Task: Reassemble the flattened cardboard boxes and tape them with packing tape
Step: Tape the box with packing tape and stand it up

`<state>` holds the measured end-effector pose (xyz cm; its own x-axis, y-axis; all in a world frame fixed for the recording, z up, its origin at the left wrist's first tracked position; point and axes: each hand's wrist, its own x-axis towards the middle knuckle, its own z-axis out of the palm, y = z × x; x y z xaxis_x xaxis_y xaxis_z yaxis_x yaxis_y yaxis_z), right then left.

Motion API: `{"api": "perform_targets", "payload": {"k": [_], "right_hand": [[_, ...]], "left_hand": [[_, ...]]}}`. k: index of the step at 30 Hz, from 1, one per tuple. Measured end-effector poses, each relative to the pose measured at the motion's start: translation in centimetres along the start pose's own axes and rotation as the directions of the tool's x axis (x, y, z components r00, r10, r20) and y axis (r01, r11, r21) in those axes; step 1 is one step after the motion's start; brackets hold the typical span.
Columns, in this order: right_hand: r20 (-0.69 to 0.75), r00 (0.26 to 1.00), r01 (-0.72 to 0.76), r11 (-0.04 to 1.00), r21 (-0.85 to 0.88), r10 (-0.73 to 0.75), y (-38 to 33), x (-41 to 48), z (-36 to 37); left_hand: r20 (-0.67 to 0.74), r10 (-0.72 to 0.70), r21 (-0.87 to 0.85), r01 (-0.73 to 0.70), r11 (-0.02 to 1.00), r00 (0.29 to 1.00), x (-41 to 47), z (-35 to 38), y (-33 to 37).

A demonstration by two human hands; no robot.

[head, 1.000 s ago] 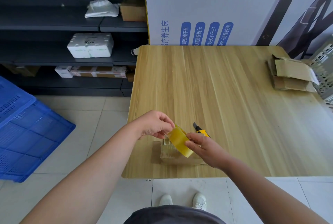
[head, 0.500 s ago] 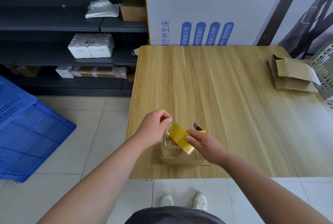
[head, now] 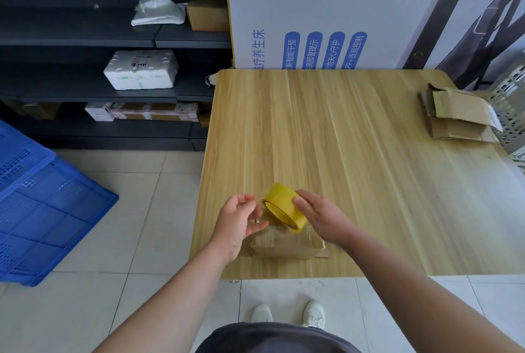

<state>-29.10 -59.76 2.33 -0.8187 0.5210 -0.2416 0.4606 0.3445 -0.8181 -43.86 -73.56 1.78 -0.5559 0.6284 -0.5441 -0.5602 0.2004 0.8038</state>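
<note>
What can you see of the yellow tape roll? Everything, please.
The tape roll is a wide ring of glossy yellow packing tape, its open core facing the camera and left. It is tilted, held off the table over a small taped cardboard box. The right hand grips its outer band from the right. The left hand is close beside it; a faint clear strip seems to run towards it, but contact is unclear.

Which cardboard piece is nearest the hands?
The tape-covered cardboard piece, directly beneath the yellow tape roll; the flattened box stack lies far right.
</note>
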Motion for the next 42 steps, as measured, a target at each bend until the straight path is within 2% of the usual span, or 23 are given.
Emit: {"api": "perform_targets", "payload": {"k": [2,4,6,10,13,15,18,23,31,37,39,42], "right_hand": [[-0.013,1.0,-0.007,1.0,0.014,0.007,-0.2,0.1,-0.2],[-0.018,1.0,-0.002,1.0,0.015,0.002,-0.5,0.2,-0.4],[-0.013,1.0,0.016,1.0,0.016,-0.015,-0.6,0.0,-0.8],[0.066,0.997,0.032,0.999,-0.029,-0.03,-0.5,-0.9,-1.3],[0.103,0.994,0.04,0.997,-0.072,-0.032,-0.6,-1.0,-1.2],[0.119,0.992,0.061,0.993,-0.104,-0.049,-0.9,-0.9,-1.0],[0.138,0.989,0.077,0.984,-0.158,-0.055,-1.3,-0.5,-1.0],[0.138,0.989,0.076,0.976,-0.204,-0.048,-1.7,-0.5,-1.2],[0.087,0.996,0.047,0.922,-0.385,-0.015,-3.2,0.0,-1.2],[0.045,0.999,0.046,0.898,-0.437,-0.029,-3.5,-0.1,-0.9],[0.038,0.999,0.022,0.915,-0.403,-0.008,-3.3,-0.3,-0.8],[0.039,0.996,-0.071,0.975,-0.211,0.081,-2.3,-1.0,-0.5]], "left_hand": [[0.01,-0.082,0.053,0.081,0.995,0.997,-0.2,-0.1,-1.2],[0.009,-0.082,0.157,0.08,0.984,0.997,-0.3,-0.4,-2.3],[-0.003,-0.073,0.178,0.072,0.981,0.997,-0.2,-0.6,-2.5],[0.045,-0.103,0.106,0.097,0.99,0.994,-0.2,-0.7,-2.5],[0.059,-0.144,-0.034,0.146,0.989,0.988,-0.2,-0.9,-2.6],[0.093,-0.112,-0.091,0.12,0.989,0.989,-0.3,-1.5,-2.7],[0.124,-0.031,-0.017,0.033,0.999,0.992,-0.5,-1.7,-2.8],[0.065,0.057,0.071,-0.062,0.996,0.996,-0.4,-1.5,-3.4],[0.007,0.052,0.152,-0.053,0.987,0.999,0.0,-1.3,-3.5],[-0.004,0.088,0.266,-0.084,0.96,0.996,0.2,-1.2,-3.6],[-0.016,0.108,0.292,-0.099,0.951,0.994,0.4,-1.3,-3.5],[-0.041,0.119,0.281,-0.103,0.954,0.992,0.7,-1.6,-3.8]]}}
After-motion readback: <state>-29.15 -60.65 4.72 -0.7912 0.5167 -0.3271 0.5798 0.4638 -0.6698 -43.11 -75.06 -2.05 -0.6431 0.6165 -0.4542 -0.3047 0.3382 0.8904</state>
